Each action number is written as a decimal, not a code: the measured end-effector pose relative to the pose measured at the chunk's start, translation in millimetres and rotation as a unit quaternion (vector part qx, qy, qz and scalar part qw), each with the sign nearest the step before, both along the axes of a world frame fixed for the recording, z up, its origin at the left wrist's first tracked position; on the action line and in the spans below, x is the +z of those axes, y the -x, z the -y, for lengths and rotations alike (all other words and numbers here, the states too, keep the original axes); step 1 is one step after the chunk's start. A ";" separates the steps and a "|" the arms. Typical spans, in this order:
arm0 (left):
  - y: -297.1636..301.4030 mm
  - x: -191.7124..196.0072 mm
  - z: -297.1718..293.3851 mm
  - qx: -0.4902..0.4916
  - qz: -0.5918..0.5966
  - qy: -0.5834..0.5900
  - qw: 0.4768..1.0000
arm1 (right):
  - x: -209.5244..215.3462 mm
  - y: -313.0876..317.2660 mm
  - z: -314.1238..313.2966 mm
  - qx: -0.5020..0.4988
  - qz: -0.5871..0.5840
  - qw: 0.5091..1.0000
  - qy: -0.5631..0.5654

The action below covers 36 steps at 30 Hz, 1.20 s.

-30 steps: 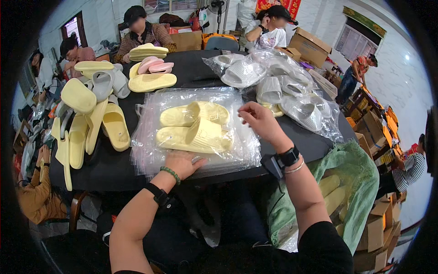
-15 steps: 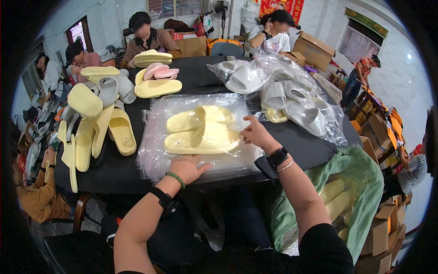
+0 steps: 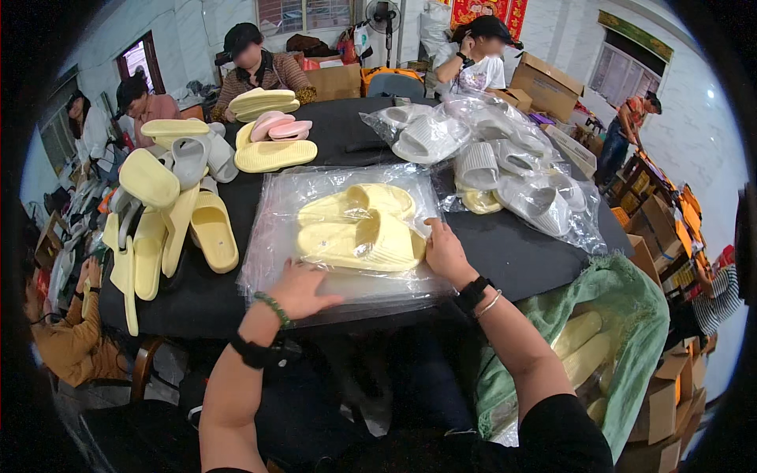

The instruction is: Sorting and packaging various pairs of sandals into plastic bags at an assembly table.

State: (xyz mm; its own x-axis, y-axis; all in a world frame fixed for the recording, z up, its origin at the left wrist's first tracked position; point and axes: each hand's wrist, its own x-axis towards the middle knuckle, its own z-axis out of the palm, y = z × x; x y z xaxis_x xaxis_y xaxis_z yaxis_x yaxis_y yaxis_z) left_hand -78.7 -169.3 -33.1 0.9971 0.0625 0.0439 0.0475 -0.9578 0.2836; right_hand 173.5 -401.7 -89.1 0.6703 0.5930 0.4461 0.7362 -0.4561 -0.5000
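Observation:
A pair of pale yellow slide slippers [image 3: 339, 246] lies in a clear plastic bag, on top of a stack of flat clear bags [image 3: 260, 276] at the table's front. My left hand [image 3: 298, 292] rests open on the plastic at the near left, fingers spread beside the lower slipper's heel end. At the toe end on the right, my right hand [image 3: 448, 251] has its fingers curled in against the bagged slippers. Its fingertips touch the plastic by the lower slipper's toe. How much of the film they pinch is partly hidden.
Loose yellow and grey slippers [image 3: 150, 181] are heaped at the left of the black table [image 3: 505, 260]. Bagged grey slippers [image 3: 536, 197] lie at the right. A green woven sack [image 3: 623, 315] with yellow slippers stands at the near right. Several people sit or stand around.
My right hand has come down onto the toe end of the bagged slippers, its fingers now curled in. The slippers have shifted slightly right. My left hand has spread and slid slightly left.

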 end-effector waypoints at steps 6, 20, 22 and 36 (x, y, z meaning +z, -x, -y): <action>21.0 70.7 -20.9 0.276 0.258 0.082 0.922 | 11.3 -4.0 6.2 -0.004 -0.051 0.998 0.044; -56.0 44.6 -130.6 0.330 0.057 0.677 0.656 | 56.8 -53.4 -59.4 0.135 0.003 0.990 -0.037; -60.3 39.4 -135.5 0.307 0.106 0.702 0.634 | 30.6 -58.6 -64.3 0.126 -0.090 0.988 0.001; -57.4 65.6 -150.8 0.240 0.298 0.675 0.631 | -6.3 -57.4 -62.6 0.096 -0.083 0.989 0.072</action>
